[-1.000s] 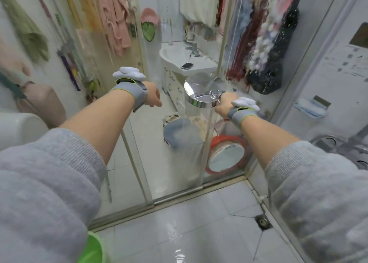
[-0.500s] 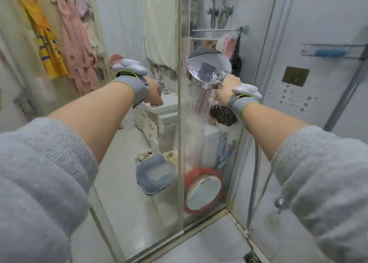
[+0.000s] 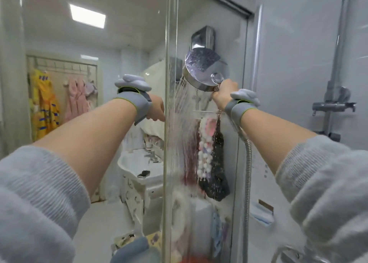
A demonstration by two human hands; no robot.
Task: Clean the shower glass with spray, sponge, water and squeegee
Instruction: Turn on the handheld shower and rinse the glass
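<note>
Both hands raised at shower glass (image 3: 209, 163): our right hand (image 3: 224, 94) grips shower head (image 3: 205, 69), spraying water onto glass; left hand (image 3: 157, 108) beside its edge, fingers' state indeterminate.

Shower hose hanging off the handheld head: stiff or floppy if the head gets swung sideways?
Probably floppy: the ribbed metal hose hangs slack below the right hand gripping the shower head. It will likely trail and swing. Probably slippery too, given the running water.
</note>
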